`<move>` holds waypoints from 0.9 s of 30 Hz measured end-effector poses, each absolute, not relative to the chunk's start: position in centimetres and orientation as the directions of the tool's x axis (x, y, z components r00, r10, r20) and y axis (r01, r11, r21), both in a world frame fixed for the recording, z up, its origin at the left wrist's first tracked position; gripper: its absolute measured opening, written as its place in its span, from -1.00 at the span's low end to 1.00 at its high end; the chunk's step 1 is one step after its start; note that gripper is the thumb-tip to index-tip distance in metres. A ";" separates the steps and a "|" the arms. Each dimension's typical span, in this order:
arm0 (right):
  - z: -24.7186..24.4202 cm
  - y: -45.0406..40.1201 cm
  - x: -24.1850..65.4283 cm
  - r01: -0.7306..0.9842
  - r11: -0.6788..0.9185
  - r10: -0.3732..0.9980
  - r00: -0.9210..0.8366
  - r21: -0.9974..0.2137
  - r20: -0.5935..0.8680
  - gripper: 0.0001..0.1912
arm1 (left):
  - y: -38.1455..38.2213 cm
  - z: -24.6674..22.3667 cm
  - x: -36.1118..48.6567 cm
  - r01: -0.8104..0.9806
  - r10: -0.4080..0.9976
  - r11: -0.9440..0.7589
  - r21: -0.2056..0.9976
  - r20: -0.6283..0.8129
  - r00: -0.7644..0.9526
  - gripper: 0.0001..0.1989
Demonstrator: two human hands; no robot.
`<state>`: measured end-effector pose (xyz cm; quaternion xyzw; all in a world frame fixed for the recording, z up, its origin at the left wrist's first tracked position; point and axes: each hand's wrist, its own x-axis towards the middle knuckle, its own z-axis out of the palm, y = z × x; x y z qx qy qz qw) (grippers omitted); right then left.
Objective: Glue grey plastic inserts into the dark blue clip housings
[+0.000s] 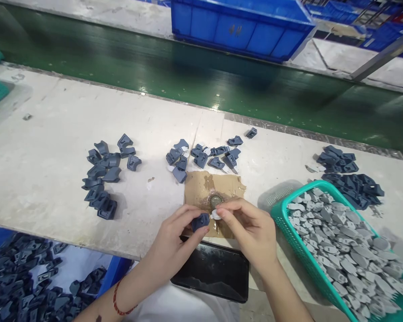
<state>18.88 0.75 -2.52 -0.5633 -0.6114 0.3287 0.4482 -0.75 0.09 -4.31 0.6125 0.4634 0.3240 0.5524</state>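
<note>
My left hand (179,239) pinches a dark blue plastic part (200,221) between thumb and fingers. Just to its right, my right hand (246,223) grips a small light grey piece (215,214) at the fingertips, close to the blue part. Both are over a stained piece of brown cardboard (196,190), where a small round container (216,201) sits behind the grey piece. Several blue parts with light pieces among them (200,155) lie beyond the cardboard. A black phone (215,271) rests below my hands.
A teal basket (297,243) full of grey pieces stands at right, with blue parts (356,190) behind it. More blue parts (104,165) lie at left. A blue bin (120,268) is at lower left. A green belt (154,80) and blue crate (235,29) are beyond the table.
</note>
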 end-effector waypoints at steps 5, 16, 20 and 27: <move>-2.4 0.9 18.5 0.389 0.233 0.971 -0.037 -0.891 0.238 -0.87 | 0.3 -4.1 -0.6 0.205 0.929 0.024 0.978 -0.097 0.357 -0.82; -2.4 0.8 18.2 0.447 0.353 0.934 -0.121 -0.822 0.335 -0.88 | 0.1 -4.2 -0.7 0.226 0.924 0.020 0.974 -0.105 0.367 -0.81; -2.4 1.0 18.2 0.446 0.403 0.914 -0.148 -0.799 0.378 -0.87 | 0.1 -4.3 -0.8 0.232 0.924 0.002 0.973 -0.090 0.371 -0.80; -2.3 1.2 18.2 0.449 0.479 0.876 -0.200 -0.754 0.438 -0.85 | 0.2 -4.3 -0.8 0.235 0.925 0.016 0.972 -0.103 0.365 -0.81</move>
